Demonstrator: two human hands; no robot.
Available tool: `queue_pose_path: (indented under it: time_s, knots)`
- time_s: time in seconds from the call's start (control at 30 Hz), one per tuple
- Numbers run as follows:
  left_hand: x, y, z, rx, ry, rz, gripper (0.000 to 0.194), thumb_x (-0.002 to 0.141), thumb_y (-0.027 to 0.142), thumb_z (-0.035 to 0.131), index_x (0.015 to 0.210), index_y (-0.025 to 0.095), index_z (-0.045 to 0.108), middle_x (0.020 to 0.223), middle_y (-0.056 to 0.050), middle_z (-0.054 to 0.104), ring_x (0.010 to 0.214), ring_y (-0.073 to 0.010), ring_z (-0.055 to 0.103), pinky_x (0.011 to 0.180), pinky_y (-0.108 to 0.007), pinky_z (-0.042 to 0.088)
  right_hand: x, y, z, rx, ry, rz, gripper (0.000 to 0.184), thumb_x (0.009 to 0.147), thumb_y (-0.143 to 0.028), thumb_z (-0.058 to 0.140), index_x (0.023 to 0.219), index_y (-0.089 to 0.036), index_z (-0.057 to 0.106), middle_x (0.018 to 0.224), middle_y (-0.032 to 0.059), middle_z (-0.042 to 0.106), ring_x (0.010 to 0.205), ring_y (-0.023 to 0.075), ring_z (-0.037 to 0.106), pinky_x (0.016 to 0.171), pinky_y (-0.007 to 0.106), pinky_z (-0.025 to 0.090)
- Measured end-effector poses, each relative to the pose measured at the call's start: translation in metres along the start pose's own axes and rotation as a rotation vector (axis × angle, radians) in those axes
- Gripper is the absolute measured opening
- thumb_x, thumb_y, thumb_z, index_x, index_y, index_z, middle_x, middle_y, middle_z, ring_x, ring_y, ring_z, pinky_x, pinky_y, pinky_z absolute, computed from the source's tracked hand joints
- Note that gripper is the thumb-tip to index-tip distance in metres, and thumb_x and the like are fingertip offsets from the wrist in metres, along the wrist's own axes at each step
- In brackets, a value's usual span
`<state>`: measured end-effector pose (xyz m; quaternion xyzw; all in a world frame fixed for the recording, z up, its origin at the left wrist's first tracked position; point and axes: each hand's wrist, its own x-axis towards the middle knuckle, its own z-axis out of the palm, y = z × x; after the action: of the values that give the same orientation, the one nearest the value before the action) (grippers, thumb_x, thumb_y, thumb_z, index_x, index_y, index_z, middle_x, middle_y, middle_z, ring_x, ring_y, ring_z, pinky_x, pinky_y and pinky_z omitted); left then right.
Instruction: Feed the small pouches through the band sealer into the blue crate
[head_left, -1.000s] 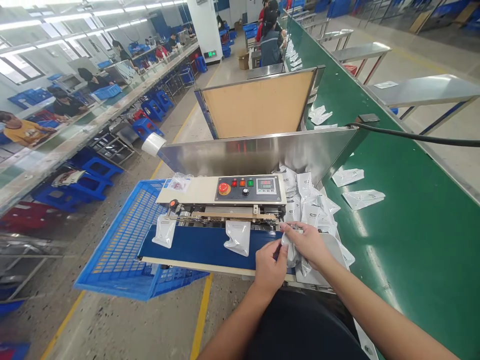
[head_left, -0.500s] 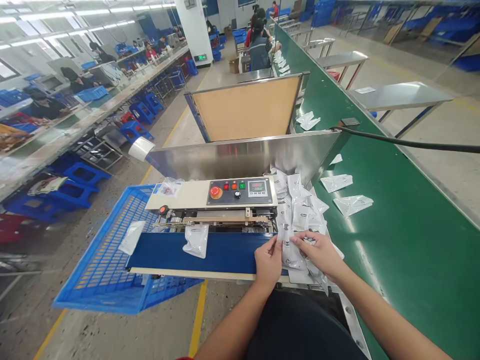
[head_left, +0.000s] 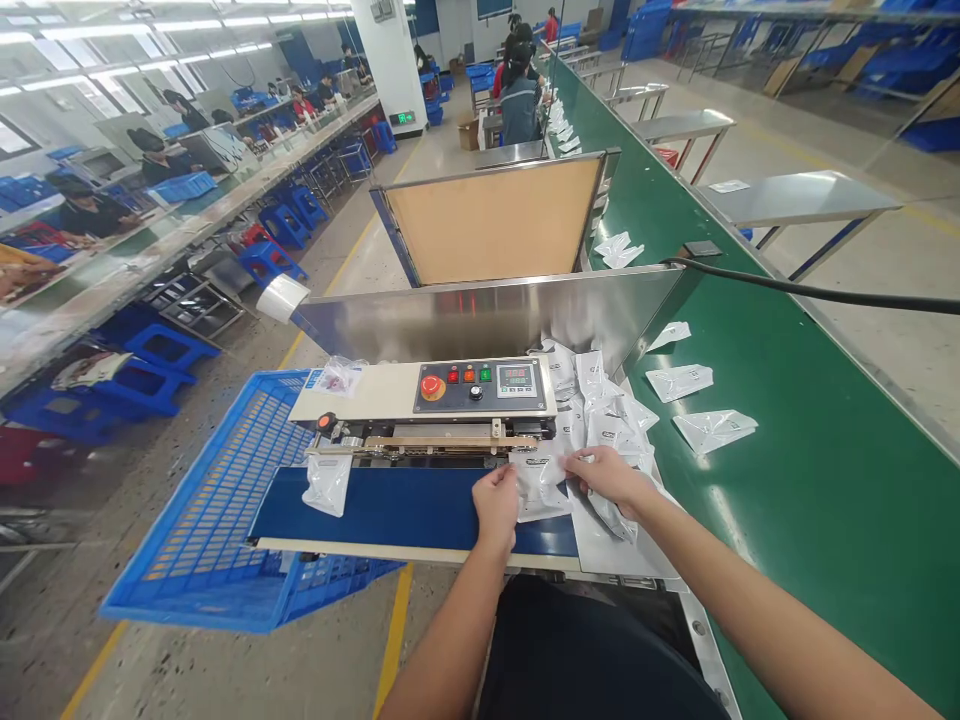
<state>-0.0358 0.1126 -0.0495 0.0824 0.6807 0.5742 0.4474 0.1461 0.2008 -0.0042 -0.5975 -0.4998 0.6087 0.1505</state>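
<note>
The white pouch lay at the right end of the blue belt, its top by the machine. The left hand pinched its left edge, seemingly to steady it; the right hand met its right corner, grip unclear. Piled pouches sat alongside, presumably for reach.

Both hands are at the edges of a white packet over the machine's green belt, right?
Not quite: in the head view, the machine's belt is blue, not green. The left hand and right hand are indeed at a white packet's edges over it.
</note>
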Motion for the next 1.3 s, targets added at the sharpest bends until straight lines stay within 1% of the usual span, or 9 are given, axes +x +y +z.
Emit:
queue_pose_path:
  time_s: [0.2, 0.33, 0.4, 0.5, 0.57, 0.7, 0.9, 1.1, 1.3]
  knots:
    - [-0.036, 0.019, -0.052, 0.160, 0.200, 0.361, 0.040, 0.086, 0.049, 0.083, 0.112, 0.018, 0.085, 0.116, -0.016, 0.084, 0.108, -0.0311, 0.079, 0.094, -0.040, 0.062, -0.044, -0.005, 0.008, 0.035, 0.099, -0.086, 0.050, 0.083, -0.064, 0.080, 0.110, -0.022, 0.080, 0.082, 0.0044, 0.076, 0.068, 0.0198, 0.065, 0.063, 0.031, 0.051]
    - [-0.076, 0.016, -0.032, 0.311, -0.368, 0.430, 0.034, 0.087, 0.043, 0.083, 0.112, 0.020, 0.087, 0.108, -0.016, 0.084, 0.096, -0.0320, 0.079, 0.086, -0.041, 0.066, -0.060, -0.005, 0.029, 0.148, 0.149, -0.165, 0.061, 0.078, -0.069, 0.082, 0.115, -0.021, 0.077, 0.097, 0.0077, 0.077, 0.076, 0.0220, 0.068, 0.062, 0.031, 0.054]
    - [-0.085, 0.013, -0.013, 0.319, -0.502, 0.444, 0.038, 0.090, 0.040, 0.081, 0.123, 0.021, 0.085, 0.119, -0.015, 0.083, 0.104, -0.0329, 0.078, 0.090, -0.042, 0.065, -0.060, -0.005, 0.036, 0.262, 0.109, -0.179, 0.071, 0.077, -0.073, 0.082, 0.126, -0.023, 0.073, 0.112, 0.0090, 0.078, 0.086, 0.0232, 0.072, 0.068, 0.031, 0.057]
    - [-0.081, 0.013, 0.006, 0.253, -0.378, 0.405, 0.043, 0.098, 0.047, 0.071, 0.127, 0.018, 0.083, 0.121, -0.015, 0.083, 0.112, -0.0333, 0.076, 0.098, -0.043, 0.062, -0.057, 0.000, 0.029, 0.413, 0.116, -0.256, 0.080, 0.081, -0.078, 0.076, 0.142, -0.028, 0.065, 0.133, 0.0108, 0.074, 0.112, 0.0263, 0.073, 0.088, 0.035, 0.061]
    - [-0.072, 0.014, 0.012, 0.192, -0.357, 0.349, 0.050, 0.101, 0.054, 0.066, 0.127, 0.015, 0.083, 0.118, -0.014, 0.084, 0.110, -0.0326, 0.077, 0.097, -0.042, 0.061, -0.057, 0.008, 0.018, 0.369, 0.140, -0.284, 0.076, 0.078, -0.077, 0.080, 0.134, -0.026, 0.071, 0.133, 0.0127, 0.075, 0.117, 0.0284, 0.072, 0.096, 0.038, 0.060]
    - [-0.062, 0.008, 0.017, 0.160, -0.362, 0.323, 0.053, 0.099, 0.057, 0.070, 0.126, 0.013, 0.083, 0.117, -0.016, 0.084, 0.108, -0.0327, 0.077, 0.095, -0.040, 0.061, -0.058, 0.025, 0.005, 0.260, 0.106, -0.219, 0.068, 0.070, -0.077, 0.087, 0.108, -0.021, 0.079, 0.098, 0.0114, 0.081, 0.090, 0.0279, 0.073, 0.079, 0.039, 0.060]
    - [-0.064, -0.005, 0.028, 0.230, -0.378, 0.372, 0.043, 0.096, 0.055, 0.072, 0.101, 0.016, 0.090, 0.095, -0.012, 0.085, 0.093, -0.0301, 0.077, 0.087, -0.038, 0.060, -0.054, 0.042, 0.002, 0.443, 0.107, -0.170, 0.065, 0.067, -0.077, 0.089, 0.094, -0.019, 0.077, 0.083, 0.0065, 0.076, 0.073, 0.0200, 0.066, 0.066, 0.031, 0.054]
    - [-0.045, -0.019, 0.042, 0.117, -0.097, 0.053, 0.042, 0.076, 0.053, 0.085, 0.077, 0.011, 0.086, 0.072, -0.008, 0.077, 0.070, -0.0231, 0.068, 0.066, -0.032, 0.052, -0.035, 0.055, -0.011, 0.543, 0.248, -0.006, 0.055, 0.059, -0.063, 0.098, 0.076, -0.018, 0.071, 0.068, 0.0020, 0.066, 0.061, 0.0150, 0.061, 0.061, 0.030, 0.055]
    - [-0.025, -0.016, 0.020, 0.028, -0.003, 0.005, 0.050, 0.076, 0.055, 0.088, 0.091, 0.008, 0.086, 0.090, -0.014, 0.082, 0.080, -0.0260, 0.074, 0.071, -0.033, 0.057, -0.009, 0.036, 0.018, 0.418, 0.123, 0.008, 0.042, 0.073, -0.056, 0.091, 0.079, -0.019, 0.072, 0.063, 0.0029, 0.066, 0.056, 0.0149, 0.061, 0.055, 0.027, 0.054]
